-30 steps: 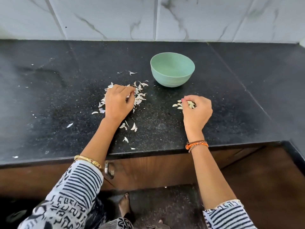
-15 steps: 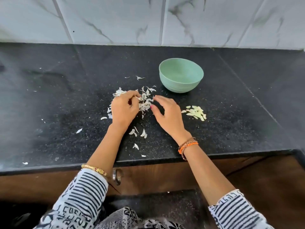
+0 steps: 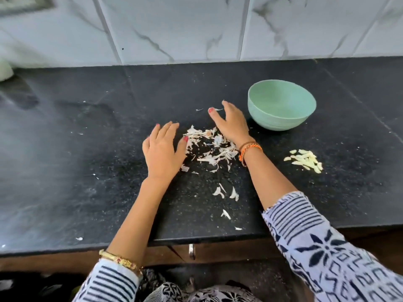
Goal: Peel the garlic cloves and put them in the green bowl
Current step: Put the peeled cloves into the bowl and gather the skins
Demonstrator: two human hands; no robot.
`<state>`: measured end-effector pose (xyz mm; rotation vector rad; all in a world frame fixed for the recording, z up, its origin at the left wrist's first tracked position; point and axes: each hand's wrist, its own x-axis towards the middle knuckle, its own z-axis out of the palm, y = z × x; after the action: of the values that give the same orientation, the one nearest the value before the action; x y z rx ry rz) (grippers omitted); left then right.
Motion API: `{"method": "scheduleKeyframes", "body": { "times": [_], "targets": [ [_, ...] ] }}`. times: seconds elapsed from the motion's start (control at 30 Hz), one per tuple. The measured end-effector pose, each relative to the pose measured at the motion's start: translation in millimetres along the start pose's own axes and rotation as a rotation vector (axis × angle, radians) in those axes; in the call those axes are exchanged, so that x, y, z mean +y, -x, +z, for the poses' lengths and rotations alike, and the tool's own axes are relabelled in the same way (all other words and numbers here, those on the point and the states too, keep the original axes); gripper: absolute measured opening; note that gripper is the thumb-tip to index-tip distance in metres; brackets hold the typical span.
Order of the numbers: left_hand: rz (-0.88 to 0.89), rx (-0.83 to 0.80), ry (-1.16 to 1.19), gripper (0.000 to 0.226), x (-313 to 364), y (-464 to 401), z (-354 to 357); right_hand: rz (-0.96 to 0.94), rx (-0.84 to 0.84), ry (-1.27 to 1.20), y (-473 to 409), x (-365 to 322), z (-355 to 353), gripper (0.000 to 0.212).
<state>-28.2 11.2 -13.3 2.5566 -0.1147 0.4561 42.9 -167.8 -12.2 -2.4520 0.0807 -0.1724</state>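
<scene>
The green bowl point(image 3: 281, 105) stands on the black counter point(image 3: 87, 162), right of centre, and looks empty. A small heap of pale peeled garlic cloves point(image 3: 305, 160) lies on the counter to the right, below the bowl. A pile of white garlic skins point(image 3: 211, 147) lies between my hands. My left hand point(image 3: 162, 150) rests flat on the counter at the pile's left edge, fingers straight. My right hand point(image 3: 230, 123) lies open at the pile's far right side, just left of the bowl, fingers extended. Neither hand holds anything.
Loose skin flakes point(image 3: 226, 192) are scattered toward the counter's front edge. A marble-tiled wall point(image 3: 196, 29) backs the counter. A cabinet handle point(image 3: 191, 251) shows below the edge. A pale object point(image 3: 5, 69) sits at the far left.
My right hand moved from the peeled cloves over to the skins and opened. My left hand uncurled and flattened beside the pile. The view shifted left.
</scene>
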Motion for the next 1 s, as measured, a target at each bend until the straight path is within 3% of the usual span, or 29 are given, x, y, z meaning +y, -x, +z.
{"method": "scheduleKeyframes", "body": {
  "times": [0.1, 0.27, 0.47, 0.53, 0.67, 0.77, 0.9, 1.0],
  "targets": [
    [-0.183, -0.064, 0.027, 0.042, -4.1, 4.0, 9.3, 0.004, -0.026, 0.041, -6.1, -6.4, -0.8, 0.056],
    [-0.073, -0.001, 0.400, 0.046, 16.7, 10.8, 12.3, -0.075, -0.188, -0.030, 41.4, -15.7, -6.1, 0.043],
    [-0.253, 0.099, 0.490, 0.042, 19.3, 12.3, -3.8, -0.051, -0.339, -0.473, 111.7, -5.0, -32.3, 0.042],
    [-0.310, 0.118, 0.470, 0.046, 13.9, 14.1, -7.3, -0.060, -0.325, -0.407, 117.8, 4.7, -41.5, 0.051],
    [-0.346, 0.198, 0.425, 0.045, 7.2, 20.9, -11.5, -0.203, -0.402, -0.017, 117.2, -2.5, -33.1, 0.077],
    [-0.341, 0.238, 0.404, 0.044, 5.2, 23.3, -9.2, -0.336, -0.359, 0.095, 113.8, -20.2, -5.8, 0.081],
    [-0.270, 0.284, 0.368, 0.042, 5.9, 25.8, -10.1, -0.434, -0.185, -0.038, 104.9, -35.9, 25.2, 0.030],
    [-0.267, 0.291, 0.365, 0.040, 6.4, 29.4, -12.9, -0.354, -0.017, -0.164, 95.3, -37.7, 27.1, 0.032]
  ]
}}
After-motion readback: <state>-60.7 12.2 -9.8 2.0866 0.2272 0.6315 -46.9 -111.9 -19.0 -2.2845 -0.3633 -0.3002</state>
